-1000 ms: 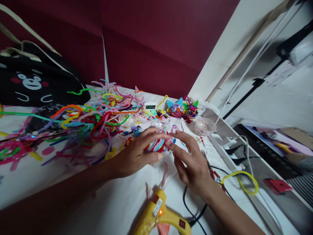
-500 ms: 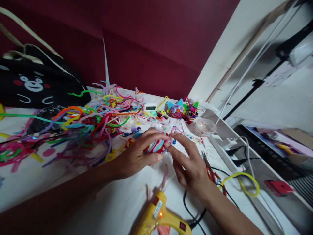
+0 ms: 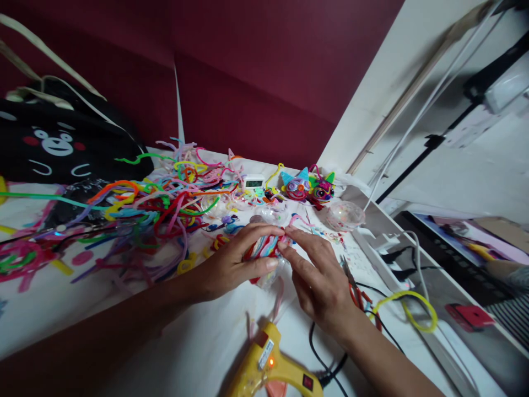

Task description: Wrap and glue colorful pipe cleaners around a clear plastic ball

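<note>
My left hand (image 3: 231,262) curls around a small ball wrapped in red, blue and pink pipe cleaners (image 3: 264,249), held just above the white table (image 3: 198,342). My right hand (image 3: 320,278) is beside it, fingers stretched out, with the fingertips pressing on the ball's right side. Directly below my hands lies a yellow hot glue gun (image 3: 275,366), its orange light lit.
A big tangle of coloured pipe cleaners (image 3: 157,204) covers the left of the table. Two finished cat-like heads (image 3: 309,186), a small digital timer (image 3: 253,181) and a clear half-sphere (image 3: 345,215) stand behind. Red-handled pliers (image 3: 354,286), a yellow loop (image 3: 409,309) and black cable lie at right. A black bag (image 3: 61,143) sits far left.
Both hands and the ball have dropped slightly nearer the table edge, and my right fingertips have closed in onto the ball. The view shifted a little.
</note>
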{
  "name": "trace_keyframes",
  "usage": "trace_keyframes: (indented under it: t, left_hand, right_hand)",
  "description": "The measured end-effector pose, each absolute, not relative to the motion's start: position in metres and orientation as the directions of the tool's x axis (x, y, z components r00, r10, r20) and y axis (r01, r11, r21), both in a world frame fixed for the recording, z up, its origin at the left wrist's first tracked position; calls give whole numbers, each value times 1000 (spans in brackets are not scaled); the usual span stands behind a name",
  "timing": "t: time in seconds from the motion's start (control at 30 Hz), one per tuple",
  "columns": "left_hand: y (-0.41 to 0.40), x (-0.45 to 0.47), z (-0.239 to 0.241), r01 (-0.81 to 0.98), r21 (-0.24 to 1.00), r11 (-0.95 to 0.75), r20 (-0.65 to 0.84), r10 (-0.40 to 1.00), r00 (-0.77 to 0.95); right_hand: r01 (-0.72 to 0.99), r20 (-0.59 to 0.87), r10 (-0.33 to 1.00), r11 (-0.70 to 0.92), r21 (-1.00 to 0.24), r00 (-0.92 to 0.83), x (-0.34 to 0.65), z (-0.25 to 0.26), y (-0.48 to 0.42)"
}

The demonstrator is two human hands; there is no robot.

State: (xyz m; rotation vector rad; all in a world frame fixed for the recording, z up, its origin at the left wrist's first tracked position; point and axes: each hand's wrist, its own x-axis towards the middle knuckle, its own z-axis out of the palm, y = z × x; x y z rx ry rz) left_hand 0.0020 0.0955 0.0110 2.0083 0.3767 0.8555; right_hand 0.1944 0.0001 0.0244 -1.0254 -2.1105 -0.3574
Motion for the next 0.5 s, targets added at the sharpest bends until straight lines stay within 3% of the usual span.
trace_keyframes:
  t: [0.5]
  left_hand:
    - [86,3,24,-13,880,-475,360,649,670]
  right_hand:
    - [807,729,551,590,2,-405,189,26,-5]
